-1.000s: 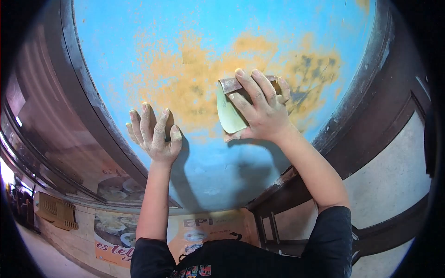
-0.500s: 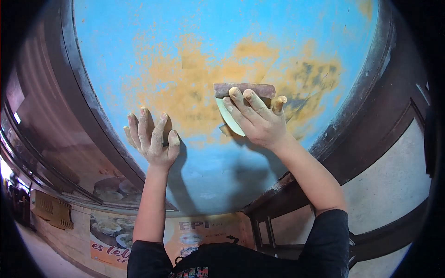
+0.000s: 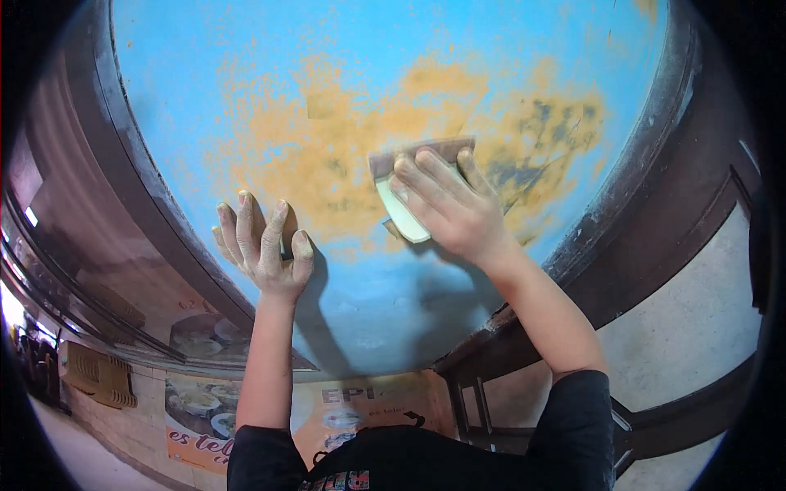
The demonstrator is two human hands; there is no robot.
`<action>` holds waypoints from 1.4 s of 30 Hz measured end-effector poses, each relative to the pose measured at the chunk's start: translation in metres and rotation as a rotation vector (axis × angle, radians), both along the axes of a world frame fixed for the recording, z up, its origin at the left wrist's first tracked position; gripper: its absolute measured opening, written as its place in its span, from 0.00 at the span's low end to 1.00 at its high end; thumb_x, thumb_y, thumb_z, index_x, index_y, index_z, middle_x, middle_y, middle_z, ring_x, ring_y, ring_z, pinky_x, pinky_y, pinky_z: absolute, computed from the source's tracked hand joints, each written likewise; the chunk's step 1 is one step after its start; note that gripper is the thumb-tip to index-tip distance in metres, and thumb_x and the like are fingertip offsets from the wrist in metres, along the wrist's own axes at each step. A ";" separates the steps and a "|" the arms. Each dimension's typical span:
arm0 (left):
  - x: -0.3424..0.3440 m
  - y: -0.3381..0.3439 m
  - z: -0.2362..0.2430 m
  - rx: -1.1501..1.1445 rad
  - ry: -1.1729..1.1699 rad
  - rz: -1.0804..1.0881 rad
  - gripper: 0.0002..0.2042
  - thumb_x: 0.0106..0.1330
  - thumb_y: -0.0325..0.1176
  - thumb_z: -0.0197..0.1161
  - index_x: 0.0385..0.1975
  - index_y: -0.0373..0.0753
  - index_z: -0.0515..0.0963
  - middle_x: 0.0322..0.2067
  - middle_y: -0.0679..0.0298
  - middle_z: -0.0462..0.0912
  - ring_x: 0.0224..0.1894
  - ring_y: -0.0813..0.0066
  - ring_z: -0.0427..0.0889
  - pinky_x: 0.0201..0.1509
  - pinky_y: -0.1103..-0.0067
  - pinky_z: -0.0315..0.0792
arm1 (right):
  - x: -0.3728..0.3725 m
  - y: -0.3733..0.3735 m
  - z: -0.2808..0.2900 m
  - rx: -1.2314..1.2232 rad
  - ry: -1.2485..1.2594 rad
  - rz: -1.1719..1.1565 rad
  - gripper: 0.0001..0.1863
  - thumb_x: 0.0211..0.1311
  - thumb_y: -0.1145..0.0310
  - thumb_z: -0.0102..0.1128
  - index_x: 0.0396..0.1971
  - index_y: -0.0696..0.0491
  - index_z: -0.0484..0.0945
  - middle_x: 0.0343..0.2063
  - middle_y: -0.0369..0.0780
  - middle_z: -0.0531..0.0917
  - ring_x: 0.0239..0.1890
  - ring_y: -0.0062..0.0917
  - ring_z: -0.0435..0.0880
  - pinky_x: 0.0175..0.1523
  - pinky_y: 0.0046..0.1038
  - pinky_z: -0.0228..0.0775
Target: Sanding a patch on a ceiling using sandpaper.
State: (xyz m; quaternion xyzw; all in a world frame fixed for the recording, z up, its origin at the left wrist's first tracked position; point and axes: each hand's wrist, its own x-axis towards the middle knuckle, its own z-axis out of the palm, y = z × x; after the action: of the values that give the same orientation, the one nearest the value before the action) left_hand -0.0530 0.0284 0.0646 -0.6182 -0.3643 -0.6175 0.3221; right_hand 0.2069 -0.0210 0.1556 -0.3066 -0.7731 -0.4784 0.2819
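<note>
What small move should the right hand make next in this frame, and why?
Probably slide the right hand and its folded sandpaper slightly rightward across the blue-painted panel, since dark patches show there within the orange area.

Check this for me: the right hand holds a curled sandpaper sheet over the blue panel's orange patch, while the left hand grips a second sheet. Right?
Not quite: the left hand is empty and spread open, as the head view shows. The right hand does hold the curled sandpaper sheet over the blue panel's orange patch.
</note>
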 end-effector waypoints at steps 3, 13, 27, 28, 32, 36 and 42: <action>0.000 -0.005 -0.001 -0.005 -0.022 0.002 0.17 0.63 0.43 0.54 0.51 0.51 0.78 0.64 0.55 0.65 0.71 0.53 0.53 0.73 0.59 0.40 | -0.017 -0.006 0.033 0.038 0.123 -0.033 0.18 0.58 0.68 0.56 0.50 0.47 0.79 0.56 0.36 0.77 0.63 0.30 0.71 0.72 0.44 0.45; 0.002 -0.017 -0.001 -0.019 -0.046 0.015 0.18 0.62 0.44 0.54 0.51 0.54 0.78 0.63 0.56 0.66 0.71 0.51 0.54 0.73 0.58 0.40 | -0.019 -0.015 0.037 -0.010 0.154 -0.055 0.24 0.59 0.63 0.57 0.57 0.49 0.74 0.62 0.38 0.71 0.65 0.33 0.67 0.70 0.46 0.46; 0.012 -0.022 0.002 0.012 -0.026 -0.009 0.18 0.62 0.41 0.54 0.51 0.49 0.77 0.64 0.55 0.65 0.71 0.52 0.53 0.72 0.58 0.41 | -0.011 -0.020 0.055 0.037 0.213 -0.101 0.22 0.61 0.61 0.53 0.56 0.46 0.75 0.61 0.37 0.71 0.65 0.31 0.67 0.70 0.47 0.47; 0.013 -0.021 0.000 0.014 -0.003 -0.015 0.18 0.62 0.38 0.54 0.52 0.46 0.76 0.65 0.53 0.64 0.71 0.52 0.52 0.72 0.58 0.42 | -0.015 -0.019 0.049 -0.003 0.232 -0.107 0.21 0.62 0.61 0.52 0.55 0.46 0.76 0.61 0.36 0.72 0.65 0.31 0.67 0.70 0.47 0.47; 0.007 -0.023 -0.001 0.000 0.001 0.009 0.18 0.62 0.39 0.54 0.51 0.45 0.77 0.64 0.53 0.65 0.71 0.52 0.52 0.72 0.58 0.42 | -0.014 -0.029 -0.032 -0.102 0.023 -0.173 0.19 0.62 0.63 0.52 0.53 0.45 0.77 0.58 0.34 0.75 0.64 0.30 0.69 0.69 0.47 0.49; 0.009 -0.021 -0.005 -0.011 -0.034 0.020 0.17 0.62 0.44 0.54 0.50 0.52 0.79 0.64 0.57 0.66 0.71 0.53 0.52 0.72 0.58 0.41 | -0.003 -0.020 -0.022 -0.073 0.079 -0.043 0.20 0.59 0.64 0.54 0.53 0.46 0.77 0.58 0.34 0.75 0.63 0.33 0.70 0.67 0.50 0.51; 0.011 -0.020 -0.007 -0.010 -0.045 -0.003 0.17 0.63 0.46 0.54 0.49 0.52 0.78 0.64 0.57 0.65 0.71 0.53 0.53 0.72 0.57 0.40 | -0.017 -0.019 0.035 -0.038 0.274 -0.050 0.28 0.53 0.64 0.62 0.57 0.47 0.73 0.59 0.35 0.74 0.64 0.37 0.68 0.66 0.51 0.51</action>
State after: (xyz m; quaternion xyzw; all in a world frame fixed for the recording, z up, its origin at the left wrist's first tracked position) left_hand -0.0423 0.0085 0.0573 -0.6064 -0.3735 -0.6300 0.3096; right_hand 0.1895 -0.0397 0.1905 -0.3934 -0.7284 -0.4243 0.3669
